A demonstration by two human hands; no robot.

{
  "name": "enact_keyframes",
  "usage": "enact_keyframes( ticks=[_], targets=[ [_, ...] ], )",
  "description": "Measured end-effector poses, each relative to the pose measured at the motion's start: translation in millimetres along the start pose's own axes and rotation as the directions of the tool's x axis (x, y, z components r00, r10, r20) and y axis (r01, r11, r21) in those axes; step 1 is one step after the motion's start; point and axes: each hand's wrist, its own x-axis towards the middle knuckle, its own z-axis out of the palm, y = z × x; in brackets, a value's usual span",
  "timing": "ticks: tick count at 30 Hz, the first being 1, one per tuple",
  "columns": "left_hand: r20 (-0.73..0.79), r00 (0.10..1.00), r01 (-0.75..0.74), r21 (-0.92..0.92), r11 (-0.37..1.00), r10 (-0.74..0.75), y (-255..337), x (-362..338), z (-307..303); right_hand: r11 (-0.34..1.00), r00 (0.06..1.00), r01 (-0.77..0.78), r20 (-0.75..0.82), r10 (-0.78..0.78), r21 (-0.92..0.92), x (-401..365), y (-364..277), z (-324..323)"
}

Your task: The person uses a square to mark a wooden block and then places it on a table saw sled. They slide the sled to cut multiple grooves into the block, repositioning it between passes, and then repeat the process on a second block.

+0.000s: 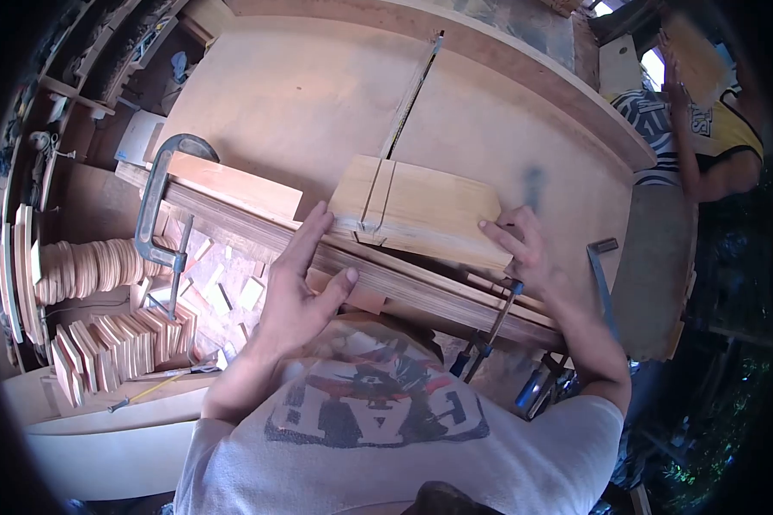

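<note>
A flat wooden board [438, 206] with dark lines across its left part lies at the near edge of the wooden bench [258, 86]. My right hand [524, 245] grips the board's right end, thumb on top. At the board's left end is my left hand [305, 287], its fingers apart and the fingertips close to the corner; whether they touch it is unclear. Under the board runs a long layered wooden rail [386, 279]. A C-clamp [155, 206] is fixed on a wooden strip [232, 184] to the left.
Stacked wooden pieces [103, 343] and a row of thin rounded pieces [94, 270] are at the left. More clamps [498, 318] hang at the near edge. A metal square [604, 275] lies at the right. Another person [713, 137] holds a board at the upper right.
</note>
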Motion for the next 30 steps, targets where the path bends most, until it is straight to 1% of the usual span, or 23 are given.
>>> enact_keyframes(
  ticks=[2, 3, 4, 6, 7, 10, 13, 15, 18, 21, 22, 25, 27, 28, 29, 30],
  targets=[
    [0.030, 0.988, -0.155, 0.118, 0.981, 0.153, 12.5, -3.7, -16.2, 0.997, 0.994, 0.036, 0.105, -0.029, -0.068, 10.6, -5.4, -7.2],
    [-0.037, 0.969, -0.234, 0.167, 0.958, 0.243, 11.6, -3.4, -18.7, 0.995, 0.988, 0.053, 0.148, -0.040, -0.090, 17.0, -9.9, -9.2],
    [-0.029, 0.958, -0.272, 0.205, 0.940, 0.284, 8.3, -1.2, -24.2, 0.991, 0.980, 0.074, 0.190, -0.052, -0.112, 20.9, -12.0, -8.9],
    [-0.015, 0.928, -0.352, 0.284, 0.892, 0.371, 0.9, 7.8, -37.3, 0.975, 0.972, 0.149, 0.206, -0.114, -0.165, 23.3, -6.0, 0.0],
    [-0.049, 0.923, -0.353, 0.288, 0.890, 0.381, 4.3, 12.4, -40.6, 0.964, 0.967, 0.184, 0.213, -0.142, -0.192, 25.1, -3.8, 3.7],
    [-0.030, 0.880, -0.443, 0.308, 0.842, 0.474, 3.0, 31.2, -58.0, 0.956, 0.965, 0.211, 0.198, -0.170, -0.205, 31.7, -4.1, 8.8],
    [-0.033, 0.880, -0.436, 0.346, 0.831, 0.475, 6.8, 51.5, -76.1, 0.966, 0.972, 0.192, 0.167, -0.164, -0.171, 30.4, -3.5, 16.9],
    [-0.025, 0.892, -0.414, 0.359, 0.836, 0.452, 7.9, 62.9, -83.1, 0.967, 0.965, 0.206, 0.193, -0.175, -0.152, 29.7, -1.2, 14.6],
    [0.015, 0.904, -0.410, 0.306, 0.859, 0.426, 8.8, 80.0, -88.5, 0.975, 0.969, 0.178, 0.198, -0.149, -0.136, 37.3, -4.9, 2.9],
    [0.057, 0.947, -0.319, 0.319, 0.893, 0.317, 10.4, 98.0, -89.6, 0.976, 0.969, 0.156, 0.215, -0.121, -0.152, 33.6, -3.2, 2.6],
    [0.077, 0.945, -0.326, 0.316, 0.891, 0.319, 8.4, 104.0, -89.3, 0.974, 0.968, 0.156, 0.220, -0.117, -0.167, 34.0, -1.9, 3.0],
    [0.131, 0.947, -0.318, 0.295, 0.901, 0.292, 1.9, 114.8, -88.0, 0.996, 0.993, -0.044, 0.112, 0.036, 0.075, 51.1, -10.6, -8.4],
    [0.176, 0.949, -0.302, 0.259, 0.917, 0.263, -0.8, 121.9, -89.6, 0.957, 0.986, -0.150, 0.108, 0.127, 0.247, 58.3, -6.5, -17.7],
    [0.167, 0.964, -0.236, 0.168, 0.957, 0.208, -3.2, 124.4, -89.1, 0.924, 0.979, -0.197, 0.109, 0.170, 0.327, 59.7, -2.3, -22.0],
    [0.165, 0.974, -0.168, 0.074, 0.983, 0.154, -7.0, 126.5, -88.1, 0.817, 0.932, -0.362, 0.196, 0.306, 0.449, 54.8, 3.6, -26.5],
    [0.170, 0.980, -0.099, -0.019, 0.995, 0.101, -9.2, 129.5, -87.6, 0.666, 0.858, -0.511, 0.277, 0.433, 0.544, 50.1, 9.5, -31.0]
  ],
)
